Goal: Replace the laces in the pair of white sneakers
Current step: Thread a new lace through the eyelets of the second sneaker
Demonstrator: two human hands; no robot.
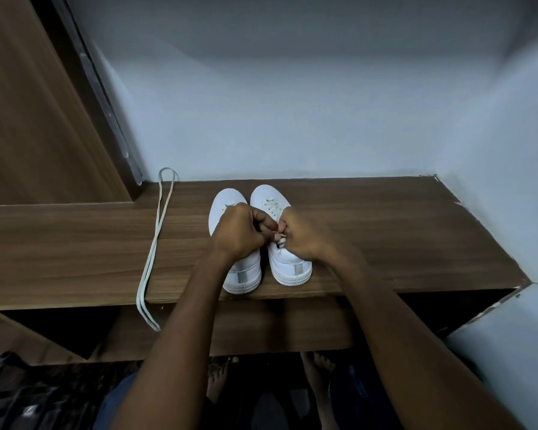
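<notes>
Right-hand sneaker [288, 259] stands on the bench [385, 231], toe to the wall, heel at the near edge; long axis runs straight away from the person. Its lace [272, 207] still crosses the front eyelets. Both hands meet over its tongue: right hand [305, 235] and left hand [241, 232], fingers curled, pinching the lace ends between them. Right is nearer. Left-hand sneaker [227, 203] touching beside, apparently unlaced. Loose lace [156, 243] well left, hanging over the edge. Pale walls [292, 103] beyond; wooden panel [28, 119] far left.
</notes>
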